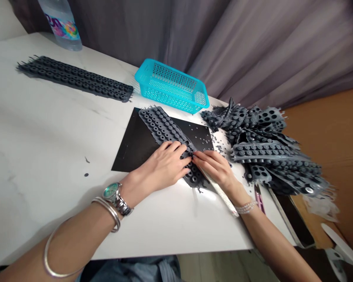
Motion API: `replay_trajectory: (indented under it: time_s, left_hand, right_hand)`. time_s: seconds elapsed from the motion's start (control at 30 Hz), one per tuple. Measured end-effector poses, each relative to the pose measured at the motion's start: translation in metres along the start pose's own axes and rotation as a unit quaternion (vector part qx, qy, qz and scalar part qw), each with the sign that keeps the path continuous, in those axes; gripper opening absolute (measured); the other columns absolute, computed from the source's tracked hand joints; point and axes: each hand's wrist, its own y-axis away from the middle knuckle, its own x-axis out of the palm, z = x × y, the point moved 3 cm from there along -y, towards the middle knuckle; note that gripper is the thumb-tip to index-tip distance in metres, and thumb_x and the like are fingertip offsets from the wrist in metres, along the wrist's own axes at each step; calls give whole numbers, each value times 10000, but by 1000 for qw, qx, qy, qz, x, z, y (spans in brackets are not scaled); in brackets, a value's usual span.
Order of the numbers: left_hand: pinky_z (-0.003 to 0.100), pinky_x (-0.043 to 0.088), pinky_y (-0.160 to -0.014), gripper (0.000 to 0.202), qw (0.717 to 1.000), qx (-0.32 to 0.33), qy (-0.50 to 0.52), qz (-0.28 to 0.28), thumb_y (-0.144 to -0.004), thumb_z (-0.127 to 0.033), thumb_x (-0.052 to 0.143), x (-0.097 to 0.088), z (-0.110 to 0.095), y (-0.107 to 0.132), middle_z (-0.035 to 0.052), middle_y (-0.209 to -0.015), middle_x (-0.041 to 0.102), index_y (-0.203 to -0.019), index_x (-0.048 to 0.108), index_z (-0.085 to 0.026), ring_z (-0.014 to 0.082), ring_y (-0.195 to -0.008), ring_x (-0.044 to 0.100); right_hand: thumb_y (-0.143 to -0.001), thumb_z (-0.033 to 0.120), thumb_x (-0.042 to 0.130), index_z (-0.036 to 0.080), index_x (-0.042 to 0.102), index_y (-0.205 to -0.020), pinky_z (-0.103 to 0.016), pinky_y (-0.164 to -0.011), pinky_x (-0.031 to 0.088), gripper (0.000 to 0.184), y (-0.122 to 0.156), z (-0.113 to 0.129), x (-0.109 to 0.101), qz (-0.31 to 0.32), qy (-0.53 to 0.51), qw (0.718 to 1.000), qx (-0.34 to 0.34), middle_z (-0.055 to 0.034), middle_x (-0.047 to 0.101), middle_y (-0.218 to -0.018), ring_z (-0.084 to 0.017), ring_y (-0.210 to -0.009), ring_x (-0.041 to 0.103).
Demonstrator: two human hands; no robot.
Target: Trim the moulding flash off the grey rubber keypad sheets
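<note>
A dark grey rubber strip with rows of round studs and holes (161, 123) lies slantwise on a black mat (135, 147). My left hand (166, 164) rests over its lower part, fingers bent and pressed on it, the thumb and index finger near its right edge. There my right hand (214, 166) is closed in a pinch, fingertips meeting those of the left. A narrow pale stick (223, 194) runs from under the right fingers toward the wrist. Exactly what lies between the right fingertips is hidden.
A turquoise basket (173, 98) stands behind the mat. Another studded strip (76, 78) lies at back left, near a water bottle (63, 29). Studded rubber pieces (270, 150) are heaped at right, with small dark discs (220, 148) scattered beside them. A pink-handled tool (259, 199) lies near the right edge.
</note>
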Motion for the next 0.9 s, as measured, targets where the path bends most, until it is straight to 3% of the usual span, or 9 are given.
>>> replay_trajectory:
  time_s: [0.17, 0.33, 0.53, 0.77, 0.9]
  left_hand:
    - [424, 402, -944, 297, 1000, 11, -4, 13, -968, -337, 478, -3, 0, 0, 110, -1185, 587, -1168, 643, -194, 290, -1179, 486]
    - [428, 400, -949, 303, 1000, 12, -5, 21, -973, -341, 466, -5, 0, -1, 113, -1171, 593, -1161, 647, -186, 291, -1180, 491]
    - [427, 405, -949, 292, 1000, 11, -2, 18, -969, -335, 475, -4, 0, -1, 112, -1171, 593, -1149, 651, -188, 289, -1176, 494]
    - [417, 405, -942, 266, 1000, 4, -3, -2, -960, -345, 494, -1, 1, 0, 104, -1166, 598, -1076, 679, -194, 278, -1164, 493]
    - [411, 406, -938, 261, 1000, 3, 0, -8, -955, -344, 504, 0, 1, 0, 97, -1148, 602, -1079, 680, -196, 273, -1154, 497]
  right_hand:
    - [-865, 101, 653, 190, 637, -1155, -366, -750, 568, 304, 3, -3, 1, -74, -33, 997, 21, -103, 710, -1074, -212, -892, 610]
    - [-839, 111, 688, 187, 678, -1096, -341, -683, 543, 269, 1, -2, 0, -94, -19, 995, 32, -87, 690, -918, -197, -806, 584]
    - [-867, 115, 655, 197, 657, -1176, -338, -695, 534, 319, 5, -7, 5, -70, -18, 997, 30, -82, 687, -936, -195, -820, 591]
    - [-952, 118, 522, 173, 627, -1189, -398, -831, 554, 265, -3, -2, 0, 3, 14, 1000, -1, -131, 678, -1207, -239, -1047, 614]
    - [-972, 120, 475, 159, 616, -1183, -420, -825, 563, 257, -9, 4, -3, 35, 10, 999, 11, -145, 668, -1237, -255, -1071, 613]
